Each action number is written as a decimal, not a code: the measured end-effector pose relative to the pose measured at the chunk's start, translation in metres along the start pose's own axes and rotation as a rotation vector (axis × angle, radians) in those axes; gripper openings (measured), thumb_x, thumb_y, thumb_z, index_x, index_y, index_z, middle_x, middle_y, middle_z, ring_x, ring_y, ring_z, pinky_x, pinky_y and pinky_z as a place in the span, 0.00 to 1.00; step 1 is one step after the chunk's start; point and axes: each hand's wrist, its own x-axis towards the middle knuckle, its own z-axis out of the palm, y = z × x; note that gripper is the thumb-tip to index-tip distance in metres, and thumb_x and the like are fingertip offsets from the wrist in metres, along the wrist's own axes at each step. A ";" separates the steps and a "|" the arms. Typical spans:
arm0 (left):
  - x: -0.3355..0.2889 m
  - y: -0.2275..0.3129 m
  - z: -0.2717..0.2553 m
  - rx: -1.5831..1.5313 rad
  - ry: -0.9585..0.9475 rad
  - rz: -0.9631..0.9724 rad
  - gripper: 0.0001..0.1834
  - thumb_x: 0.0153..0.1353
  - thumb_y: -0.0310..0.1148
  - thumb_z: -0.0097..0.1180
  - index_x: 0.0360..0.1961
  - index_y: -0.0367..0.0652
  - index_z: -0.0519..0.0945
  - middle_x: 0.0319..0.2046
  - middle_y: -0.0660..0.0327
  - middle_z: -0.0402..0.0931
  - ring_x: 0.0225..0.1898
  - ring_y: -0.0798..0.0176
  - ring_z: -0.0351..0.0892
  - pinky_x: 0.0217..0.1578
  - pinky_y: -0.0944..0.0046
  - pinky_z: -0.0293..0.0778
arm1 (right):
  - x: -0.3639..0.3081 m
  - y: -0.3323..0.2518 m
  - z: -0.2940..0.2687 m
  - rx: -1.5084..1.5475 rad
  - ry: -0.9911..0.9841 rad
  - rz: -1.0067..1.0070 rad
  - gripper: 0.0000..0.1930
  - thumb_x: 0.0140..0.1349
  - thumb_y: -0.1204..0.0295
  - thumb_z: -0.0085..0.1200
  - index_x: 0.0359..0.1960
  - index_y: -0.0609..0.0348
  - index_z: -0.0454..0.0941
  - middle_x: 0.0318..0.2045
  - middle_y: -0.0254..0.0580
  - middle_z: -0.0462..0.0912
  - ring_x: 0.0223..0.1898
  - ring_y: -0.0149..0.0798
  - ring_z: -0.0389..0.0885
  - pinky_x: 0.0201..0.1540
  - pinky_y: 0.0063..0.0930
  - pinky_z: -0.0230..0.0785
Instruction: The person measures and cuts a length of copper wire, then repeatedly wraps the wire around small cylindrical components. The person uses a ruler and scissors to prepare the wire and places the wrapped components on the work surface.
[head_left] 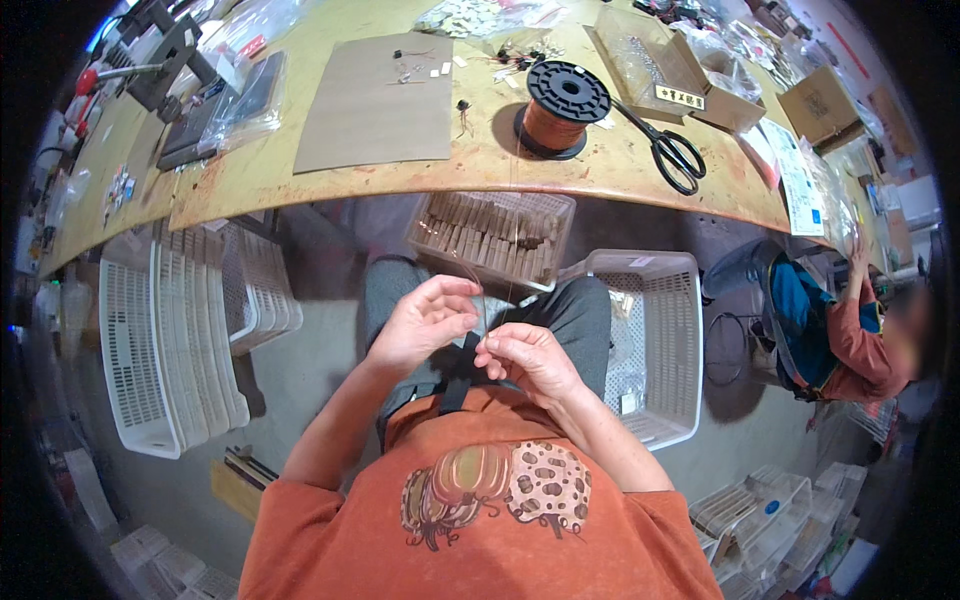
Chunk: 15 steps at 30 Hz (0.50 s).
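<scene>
My right hand (527, 358) is closed in a pinch on a thin copper-coloured wire (514, 222), in front of my lap. That wire runs down over the table's edge from a black spool (553, 128) wound with it. To the left, my left hand (428, 322) has its fingers half curled, with a gap between thumb and forefinger. A bent piece of wire arcs past its fingertips, close to the right hand's pinch; whether it touches them is hard to make out. Black-handled scissors (672, 155) lie beside the spool.
Under the table edge, a crate (563, 215) holds rows of small brown bundles. White plastic baskets (672, 420) stand on both sides of my legs. On the table are a grey-brown sheet (350, 110) with small wired parts, boxes and bags. A co-worker (862, 335) sits at the right.
</scene>
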 end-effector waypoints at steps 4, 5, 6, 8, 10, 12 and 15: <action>0.009 -0.009 0.008 0.024 -0.030 -0.030 0.03 0.56 0.30 0.58 0.30 0.43 0.79 0.25 0.70 0.76 0.23 0.80 0.69 0.22 0.80 0.63 | -0.003 0.005 0.000 -0.032 0.001 -0.023 0.08 0.61 0.72 0.51 0.36 0.64 0.78 0.29 0.42 0.82 0.25 0.27 0.78 0.29 0.17 0.70; 0.011 -0.010 0.007 0.023 -0.030 -0.020 0.03 0.56 0.30 0.58 0.30 0.43 0.79 0.25 0.70 0.76 0.23 0.80 0.69 0.22 0.80 0.63 | -0.004 0.002 0.000 -0.008 -0.014 -0.010 0.09 0.61 0.72 0.50 0.37 0.64 0.78 0.30 0.43 0.82 0.25 0.28 0.78 0.30 0.17 0.71; 0.014 -0.012 0.005 0.022 -0.031 -0.011 0.03 0.56 0.30 0.58 0.30 0.43 0.78 0.25 0.70 0.76 0.23 0.80 0.69 0.22 0.80 0.63 | -0.005 -0.004 0.001 0.017 -0.029 0.003 0.09 0.62 0.71 0.49 0.37 0.65 0.78 0.30 0.44 0.82 0.26 0.29 0.79 0.30 0.18 0.71; 0.017 -0.011 0.005 -0.018 -0.043 -0.022 0.03 0.57 0.30 0.58 0.30 0.43 0.78 0.24 0.70 0.76 0.23 0.80 0.70 0.22 0.80 0.63 | -0.007 -0.010 0.000 0.036 -0.036 0.001 0.11 0.63 0.69 0.48 0.39 0.66 0.77 0.32 0.46 0.82 0.28 0.32 0.80 0.32 0.20 0.73; 0.019 -0.012 0.006 -0.019 -0.046 -0.041 0.04 0.57 0.31 0.58 0.30 0.43 0.78 0.24 0.70 0.76 0.22 0.81 0.69 0.22 0.80 0.63 | -0.005 -0.010 -0.002 0.006 -0.015 -0.021 0.11 0.63 0.69 0.48 0.38 0.66 0.77 0.32 0.46 0.82 0.28 0.32 0.80 0.31 0.20 0.73; 0.019 -0.013 0.006 -0.022 -0.047 -0.053 0.04 0.57 0.31 0.58 0.30 0.43 0.78 0.24 0.70 0.76 0.22 0.81 0.69 0.22 0.80 0.63 | -0.003 -0.010 -0.004 -0.037 0.005 -0.039 0.12 0.63 0.69 0.48 0.38 0.66 0.77 0.32 0.47 0.82 0.27 0.32 0.80 0.31 0.20 0.73; 0.018 -0.014 0.006 -0.037 -0.051 -0.047 0.04 0.57 0.31 0.58 0.30 0.43 0.78 0.24 0.70 0.75 0.21 0.80 0.69 0.21 0.80 0.63 | -0.004 -0.009 -0.002 -0.074 0.002 -0.015 0.12 0.62 0.69 0.49 0.38 0.66 0.77 0.31 0.48 0.82 0.27 0.32 0.80 0.31 0.20 0.72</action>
